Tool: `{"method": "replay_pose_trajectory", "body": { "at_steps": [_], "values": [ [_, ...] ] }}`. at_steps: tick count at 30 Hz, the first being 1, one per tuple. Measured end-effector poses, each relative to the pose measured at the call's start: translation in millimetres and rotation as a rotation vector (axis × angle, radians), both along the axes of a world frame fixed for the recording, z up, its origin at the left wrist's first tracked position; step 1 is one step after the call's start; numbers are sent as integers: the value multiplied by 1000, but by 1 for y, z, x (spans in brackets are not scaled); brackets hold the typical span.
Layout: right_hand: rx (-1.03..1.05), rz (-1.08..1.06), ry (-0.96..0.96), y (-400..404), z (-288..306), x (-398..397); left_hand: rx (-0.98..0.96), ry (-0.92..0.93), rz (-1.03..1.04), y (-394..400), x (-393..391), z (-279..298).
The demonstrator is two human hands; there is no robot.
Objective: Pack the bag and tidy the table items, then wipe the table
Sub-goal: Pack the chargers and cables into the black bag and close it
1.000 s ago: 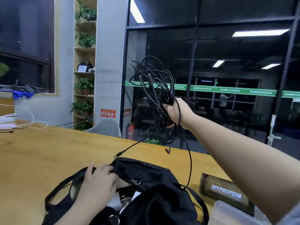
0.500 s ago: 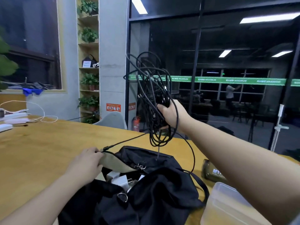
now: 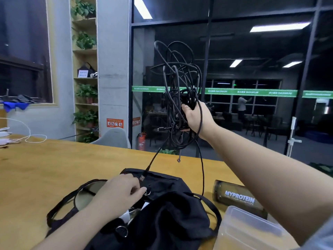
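A black fabric bag (image 3: 162,213) lies open on the wooden table (image 3: 45,174) in front of me. My left hand (image 3: 119,193) grips the bag's rim at its opening, fingers curled on the fabric. My right hand (image 3: 195,117) holds a tangled bundle of black cables (image 3: 178,91) raised well above the bag. Loose cable ends hang down, and one plug (image 3: 142,177) dangles just beside my left hand. Small white items show inside the bag.
A dark MYPROTEIN bottle (image 3: 239,196) lies on its side right of the bag. A clear plastic box (image 3: 252,230) sits at the near right. White chargers and cable (image 3: 21,136) lie at the far left. A grey chair (image 3: 112,138) stands behind the table.
My left hand shifted along the bag's rim and gripped it nearer the middle. My right hand keeps the cable bundle raised, and a dangling plug now hangs by my left hand.
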State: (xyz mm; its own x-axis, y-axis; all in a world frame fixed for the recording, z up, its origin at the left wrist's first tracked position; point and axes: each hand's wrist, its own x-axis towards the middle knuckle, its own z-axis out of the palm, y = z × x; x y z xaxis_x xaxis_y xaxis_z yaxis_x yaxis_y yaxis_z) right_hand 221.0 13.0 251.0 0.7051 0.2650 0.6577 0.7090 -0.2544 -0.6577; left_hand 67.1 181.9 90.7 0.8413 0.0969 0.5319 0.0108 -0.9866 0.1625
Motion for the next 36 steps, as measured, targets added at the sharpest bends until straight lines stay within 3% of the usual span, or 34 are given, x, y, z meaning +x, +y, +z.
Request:
{"method": "replay_pose_trajectory", "body": {
  "at_steps": [4,13,18,25,30,36],
  "values": [
    [70,7,-21,-11,17,6,137,8,-136,-33,23,11],
    [181,53,86,-17,23,21,-130,332,-278,-101,110,10],
    [201,66,116,-24,15,30,82,361,-234,-111,134,2],
    [202,69,153,-33,8,41,133,392,-244,-133,145,-8],
    [165,5,79,-51,9,22,151,299,-237,-131,141,-5],
    [11,-79,-85,-68,12,24,231,28,-169,-125,122,24]
  ]
}}
